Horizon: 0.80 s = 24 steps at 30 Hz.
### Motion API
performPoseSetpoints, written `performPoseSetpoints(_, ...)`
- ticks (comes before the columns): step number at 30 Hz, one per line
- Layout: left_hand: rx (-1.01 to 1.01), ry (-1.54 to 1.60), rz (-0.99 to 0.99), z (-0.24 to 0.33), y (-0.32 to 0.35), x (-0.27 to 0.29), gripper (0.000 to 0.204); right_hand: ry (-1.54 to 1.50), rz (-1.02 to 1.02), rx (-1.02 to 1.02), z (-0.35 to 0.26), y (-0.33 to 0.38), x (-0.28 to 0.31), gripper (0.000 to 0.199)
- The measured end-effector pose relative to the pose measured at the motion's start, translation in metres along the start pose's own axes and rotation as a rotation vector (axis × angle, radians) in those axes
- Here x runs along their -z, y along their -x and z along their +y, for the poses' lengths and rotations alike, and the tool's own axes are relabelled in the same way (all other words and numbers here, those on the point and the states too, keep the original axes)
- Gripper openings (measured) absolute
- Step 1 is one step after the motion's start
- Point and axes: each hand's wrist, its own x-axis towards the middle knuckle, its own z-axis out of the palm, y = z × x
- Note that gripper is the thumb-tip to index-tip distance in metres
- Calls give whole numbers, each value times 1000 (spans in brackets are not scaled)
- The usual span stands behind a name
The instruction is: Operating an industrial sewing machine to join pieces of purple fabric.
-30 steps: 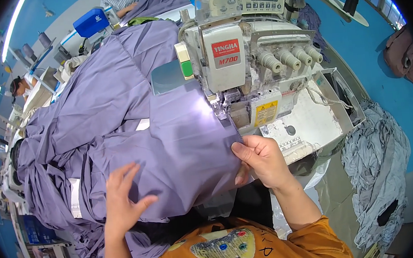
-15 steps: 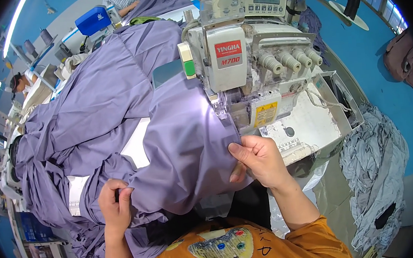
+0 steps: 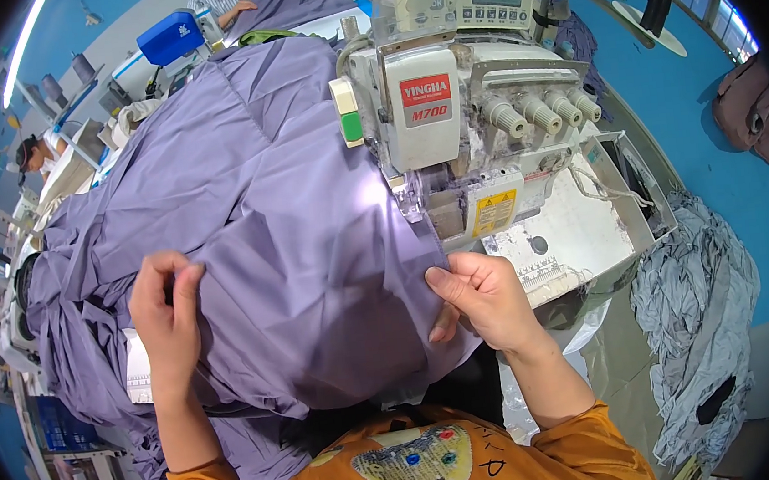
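A wide piece of purple-grey fabric (image 3: 300, 220) spreads over the table, its right edge running up to the needle area of an overlock sewing machine (image 3: 430, 135). My right hand (image 3: 486, 297) pinches that right edge just below the machine's presser foot, thumb on top. Further left, my left hand (image 3: 168, 300) is closed on a fold of the same fabric, thumb against bent fingers, holding it raised and stretched. A lamp lights the cloth beside the needle. The needle itself is too small to make out.
Four-dial tension knobs (image 3: 543, 115) and a control panel (image 3: 464, 0) top the machine. Grey fabric strips (image 3: 699, 331) hang at the right. A blue machine head (image 3: 171, 37) stands behind, and two people work at far tables.
My left hand has moved up and left, pulling the fabric with it. The cloth now covers the white table patch that showed in the middle. My right hand stays in place.
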Motion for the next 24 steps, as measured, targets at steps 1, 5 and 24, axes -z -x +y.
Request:
performPoseSetpoints(1,22,-4,14,-3,-7,1,11,-1,-3,0,0,0,0,26)
performPoseSetpoints(5,3,-3,32,-3,-40,2,12,31,-17,-8,0,0,2,24)
performPoseSetpoints(24,-189,-275,173,-43,-179,27,22,24,7,-18,-6,-1,-1,23)
